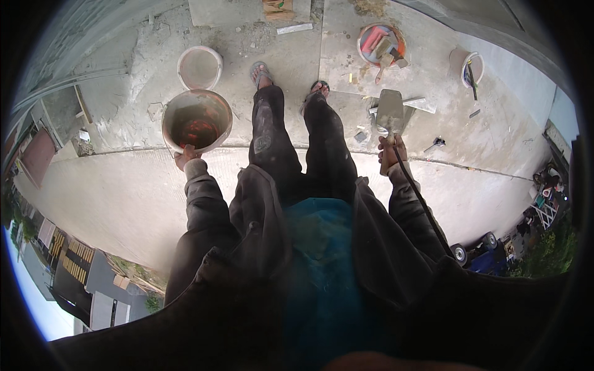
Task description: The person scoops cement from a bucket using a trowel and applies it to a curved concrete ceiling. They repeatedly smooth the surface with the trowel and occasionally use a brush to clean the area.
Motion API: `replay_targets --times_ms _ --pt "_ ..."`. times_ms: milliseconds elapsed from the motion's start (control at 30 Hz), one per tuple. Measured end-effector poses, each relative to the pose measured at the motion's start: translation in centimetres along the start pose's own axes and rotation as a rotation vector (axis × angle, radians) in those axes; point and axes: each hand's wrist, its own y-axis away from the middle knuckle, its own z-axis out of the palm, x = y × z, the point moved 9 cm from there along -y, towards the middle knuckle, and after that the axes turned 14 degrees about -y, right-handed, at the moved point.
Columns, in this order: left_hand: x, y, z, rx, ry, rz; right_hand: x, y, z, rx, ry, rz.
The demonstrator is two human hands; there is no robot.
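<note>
My left hand [187,157] grips the near rim of a tilted bucket [185,106]. Its mouth faces up toward me, and wet-looking residue with reddish patches shows at the bottom. On the right, my right hand [391,154] is closed round the handle of a trowel [390,110]. The blade points away from me and is coated with grey material. Most of the handle is hidden by the fingers. A long thin dark strap or cord [424,201] runs from near that hand along my right forearm.
Behind the held bucket stands another round bucket [182,67]. An orange-rimmed tub [403,48] holds several tools, including a brush. A pale bucket [456,60] with a dark-handled tool stands farther right. Flat strips [423,105] and debris lie near the trowel. My sandalled feet are on the concrete floor [291,52].
</note>
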Motion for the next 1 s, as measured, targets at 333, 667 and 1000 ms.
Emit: replay_targets --times_ms 333,667,1000 --pt "-11.8 -4.4 41.5 -0.748 -0.235 0.036 12.4 -14.5 1.7 0.3 -0.178 -0.148" --pt "-14.5 -22.3 58.6 -0.741 -0.547 0.41 -7.7 -40.1 -4.6 0.462 -0.287 -0.703" --pt "-12.8 -12.4 44.3 -0.312 -0.271 0.561 -14.0 -37.7 1.3 0.2 -0.42 -0.768"
